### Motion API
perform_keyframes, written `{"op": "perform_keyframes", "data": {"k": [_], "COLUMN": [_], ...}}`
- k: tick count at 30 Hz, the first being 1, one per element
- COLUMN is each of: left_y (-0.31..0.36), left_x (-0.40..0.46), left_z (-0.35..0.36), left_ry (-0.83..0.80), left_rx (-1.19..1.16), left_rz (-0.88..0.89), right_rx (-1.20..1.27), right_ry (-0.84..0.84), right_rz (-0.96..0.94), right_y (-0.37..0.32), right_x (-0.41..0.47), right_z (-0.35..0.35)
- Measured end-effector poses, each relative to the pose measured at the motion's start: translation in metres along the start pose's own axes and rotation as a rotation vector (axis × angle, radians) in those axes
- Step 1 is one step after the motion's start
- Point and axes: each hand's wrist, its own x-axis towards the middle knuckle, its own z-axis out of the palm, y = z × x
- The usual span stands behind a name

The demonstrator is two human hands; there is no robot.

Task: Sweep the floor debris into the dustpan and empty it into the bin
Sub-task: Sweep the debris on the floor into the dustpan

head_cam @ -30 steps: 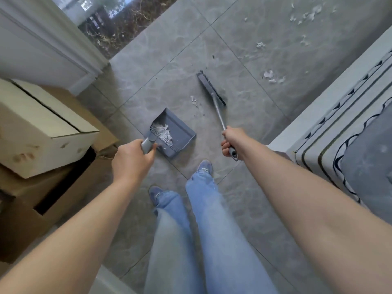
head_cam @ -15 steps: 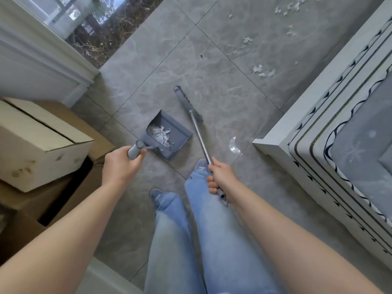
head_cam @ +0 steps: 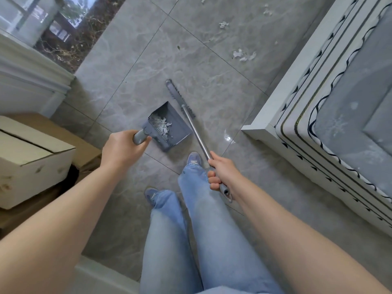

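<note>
My left hand [head_cam: 121, 148] grips the handle of a grey dustpan [head_cam: 176, 128] that holds white paper scraps [head_cam: 163, 125] near its comb edge. In my right hand [head_cam: 222, 174] is the metal handle of a grey broom [head_cam: 180, 98], whose head lies on the tile just right of and beyond the pan. More white paper debris [head_cam: 242, 55] lies on the grey tiled floor farther away, with other bits [head_cam: 223, 24] beyond. No bin is in sight.
Cardboard boxes [head_cam: 31, 153] are stacked at the left. A white bed frame with a patterned mattress [head_cam: 331, 102] runs along the right. A window and white sill [head_cam: 31, 68] sit at the upper left. My legs in blue jeans [head_cam: 191, 219] stand below the pan.
The broom head has drawn back from the far scraps to beside the dustpan, and my right hand has pulled in toward my leg. The loose scrap in front of the pan is gone from the floor.
</note>
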Motion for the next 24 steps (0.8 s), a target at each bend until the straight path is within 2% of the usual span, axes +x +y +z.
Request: {"op": "perform_keyframes", "data": {"k": [7, 12, 16, 20, 24], "left_y": [0.051, 0.08, 0.09, 0.098, 0.106], "left_x": [0.015, 0.021, 0.021, 0.022, 0.03], "left_z": [0.015, 0.03, 0.036, 0.035, 0.028], "left_ry": [-0.081, -0.061, -0.035, -0.054, -0.113], "left_rx": [0.087, 0.117, 0.136, 0.131, 0.141], "left_rz": [0.098, 0.124, 0.141, 0.126, 0.097], "right_rx": [0.125, 0.177, 0.137, 0.121, 0.18], "right_ry": [0.231, 0.314, 0.243, 0.111, 0.003], "right_rz": [-0.094, 0.066, 0.137, 0.115, 0.072], "right_y": [-0.061, -0.086, -0.056, -0.011, 0.018], "right_x": [0.027, 0.066, 0.074, 0.054, 0.029], "right_z": [-0.075, -0.111, -0.084, -0.047, -0.046]}}
